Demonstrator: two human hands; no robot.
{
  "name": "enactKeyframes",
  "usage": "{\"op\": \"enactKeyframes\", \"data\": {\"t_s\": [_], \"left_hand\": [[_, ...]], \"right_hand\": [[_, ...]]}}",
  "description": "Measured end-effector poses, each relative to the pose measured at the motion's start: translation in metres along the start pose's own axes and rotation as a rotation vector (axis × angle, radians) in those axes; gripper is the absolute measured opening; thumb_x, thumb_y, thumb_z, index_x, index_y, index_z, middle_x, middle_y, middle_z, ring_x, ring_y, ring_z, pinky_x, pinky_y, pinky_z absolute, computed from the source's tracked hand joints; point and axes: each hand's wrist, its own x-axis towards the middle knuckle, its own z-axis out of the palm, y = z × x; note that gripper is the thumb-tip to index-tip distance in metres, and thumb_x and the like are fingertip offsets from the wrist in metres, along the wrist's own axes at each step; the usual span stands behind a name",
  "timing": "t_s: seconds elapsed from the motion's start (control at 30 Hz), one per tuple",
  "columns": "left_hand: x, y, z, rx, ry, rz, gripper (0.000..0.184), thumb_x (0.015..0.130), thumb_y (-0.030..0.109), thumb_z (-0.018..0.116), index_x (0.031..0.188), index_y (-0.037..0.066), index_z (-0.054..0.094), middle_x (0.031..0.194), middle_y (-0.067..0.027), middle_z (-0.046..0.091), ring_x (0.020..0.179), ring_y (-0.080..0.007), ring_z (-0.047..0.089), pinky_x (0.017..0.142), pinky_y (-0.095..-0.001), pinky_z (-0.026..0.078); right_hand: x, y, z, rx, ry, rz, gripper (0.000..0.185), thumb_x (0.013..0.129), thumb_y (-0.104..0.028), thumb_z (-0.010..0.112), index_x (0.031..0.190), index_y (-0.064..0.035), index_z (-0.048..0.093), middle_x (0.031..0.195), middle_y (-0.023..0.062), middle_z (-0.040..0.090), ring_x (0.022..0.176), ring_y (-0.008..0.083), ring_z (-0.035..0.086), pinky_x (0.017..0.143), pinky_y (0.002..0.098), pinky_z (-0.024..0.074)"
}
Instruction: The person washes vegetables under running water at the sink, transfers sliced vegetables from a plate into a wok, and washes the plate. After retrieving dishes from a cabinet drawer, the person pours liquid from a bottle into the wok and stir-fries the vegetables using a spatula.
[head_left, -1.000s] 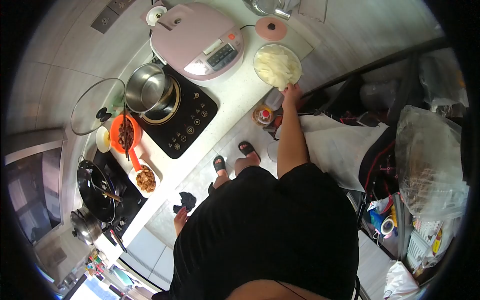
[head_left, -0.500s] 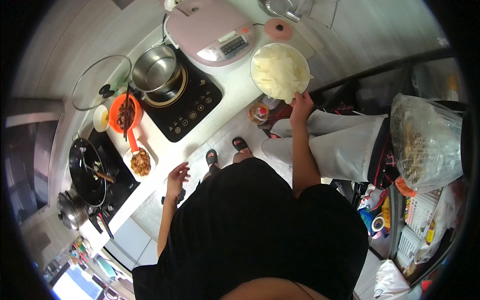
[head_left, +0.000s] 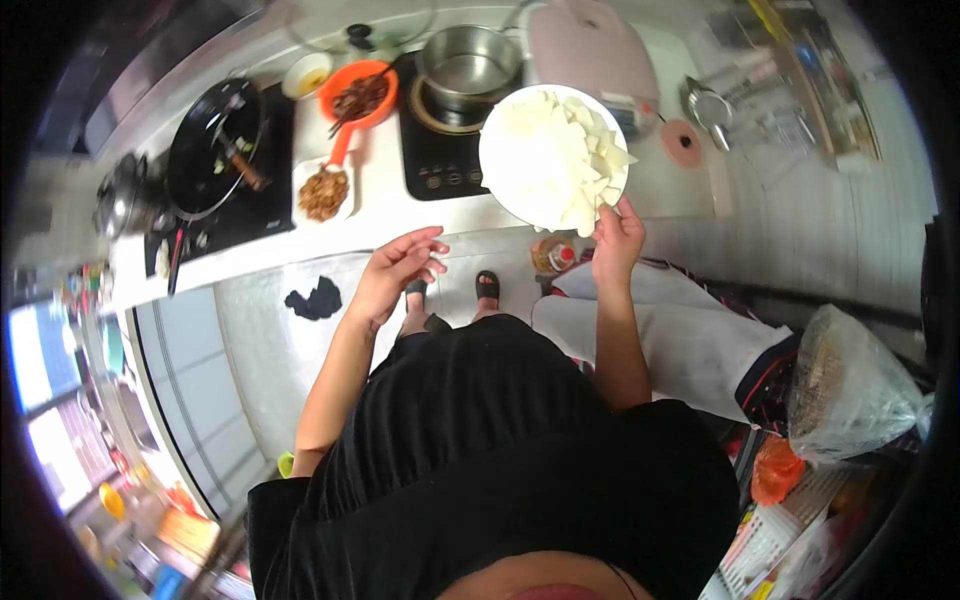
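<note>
At 1 counter, 1 plate of pale slices, right fingers pinching its rim, left fingers spread

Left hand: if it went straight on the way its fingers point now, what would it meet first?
Probably the near rim of the white plate held by the right hand; depth is unclear, so the left hand might pass beneath it.

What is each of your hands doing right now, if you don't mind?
Left hand: open, holding nothing.
Right hand: closed on the rim of the plate.
</note>
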Motion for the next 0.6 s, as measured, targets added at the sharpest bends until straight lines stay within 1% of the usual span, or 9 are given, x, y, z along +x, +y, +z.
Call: {"op": "enactKeyframes", "data": {"t_s": [0.1,0.17,0.2,0.3,0.33,0.43,0.47,0.57,0.6], "left_hand": [[-0.033,0.014,-0.013,-0.068,0.083,0.105,0.039,0.097,0.016,0.052,0.132,0.001,0.049,0.112,-0.0087,0.063,0.092,-0.0148,0.062,0.077,-0.0262,0.048],[-0.058,0.021,-0.032,-0.121,0.119,0.170,0.039,0.096,0.017,0.052,0.131,0.001,0.051,0.113,-0.0103,0.063,0.091,-0.0172,0.062,0.077,-0.0289,0.049],[-0.070,0.021,-0.047,-0.108,0.100,0.209,0.050,0.096,0.023,0.053,0.139,0.002,0.042,0.120,-0.0117,0.059,0.097,-0.0204,0.061,0.079,-0.0301,0.050],[-0.116,0.028,-0.084,-0.266,0.127,0.340,0.061,0.095,0.029,0.053,0.146,0.003,0.030,0.127,-0.0131,0.054,0.106,-0.0260,0.059,0.083,-0.0340,0.051],[-0.135,0.031,-0.100,-0.271,0.117,0.381,0.069,0.095,0.033,0.052,0.149,0.004,0.020,0.132,-0.0151,0.050,0.112,-0.0307,0.056,0.088,-0.0393,0.051],[-0.197,0.043,-0.147,-0.362,0.057,0.495,0.077,0.094,0.036,0.054,0.150,0.005,0.011,0.137,-0.0162,0.046,0.110,-0.0273,0.057,0.090,-0.0402,0.051],[-0.219,0.041,-0.168,-0.336,0.041,0.504,0.076,0.095,0.035,0.052,0.150,0.005,0.010,0.139,-0.0162,0.044,0.114,-0.0289,0.055,0.094,-0.0437,0.049],[-0.286,0.043,-0.217,-0.330,0.074,0.508,0.069,0.095,0.032,0.050,0.148,0.003,0.016,0.140,-0.0161,0.043,0.120,-0.0310,0.052,0.096,-0.0454,0.048],[-0.307,0.042,-0.229,-0.365,0.125,0.530,0.064,0.095,0.028,0.050,0.145,0.000,0.022,0.140,-0.0173,0.043,0.124,-0.0318,0.049,0.096,-0.0463,0.047]], "right_hand": [[-0.018,-0.002,0.051,-0.026,-0.132,0.046,0.030,0.088,0.000,0.055,0.116,0.0087,0.056,0.071,-0.0040,0.055,0.052,0.0001,0.037,0.047,0.0180,0.0288],[-0.038,-0.004,0.086,-0.030,-0.237,0.076,0.031,0.087,0.000,0.055,0.117,0.0093,0.055,0.070,-0.0043,0.054,0.052,0.0004,0.036,0.047,0.0180,0.0287],[-0.051,-0.005,0.103,-0.028,-0.295,0.095,0.033,0.088,0.001,0.053,0.120,0.0094,0.054,0.077,-0.0012,0.060,0.056,0.0007,0.043,0.050,0.0169,0.0328],[-0.100,0.005,0.163,-0.001,-0.394,0.187,0.035,0.088,0.001,0.050,0.122,0.0098,0.053,0.092,0.0048,0.064,0.064,0.0027,0.053,0.055,0.0174,0.0401],[-0.110,0.019,0.169,-0.011,-0.532,0.192,0.037,0.089,0.002,0.048,0.124,0.0109,0.051,0.105,0.0102,0.064,0.077,0.0069,0.060,0.064,0.0194,0.0476],[-0.170,0.036,0.229,-0.018,-0.642,0.252,0.038,0.089,0.001,0.049,0.125,0.0108,0.050,0.099,0.0103,0.065,0.072,0.0095,0.063,0.059,0.0221,0.0513],[-0.193,0.041,0.249,0.007,-0.674,0.277,0.038,0.089,0.001,0.048,0.126,0.0111,0.049,0.099,0.0104,0.065,0.070,0.0095,0.063,0.059,0.0211,0.0508],[-0.249,0.067,0.300,0.004,-0.763,0.381,0.039,0.089,0.001,0.048,0.126,0.0110,0.048,0.098,0.0105,0.066,0.069,0.0095,0.063,0.058,0.0205,0.0507],[-0.264,0.075,0.315,-0.018,-0.830,0.412,0.039,0.089,0.000,0.049,0.127,0.0096,0.048,0.096,0.0099,0.066,0.069,0.0094,0.064,0.058,0.0204,0.0508]]}}
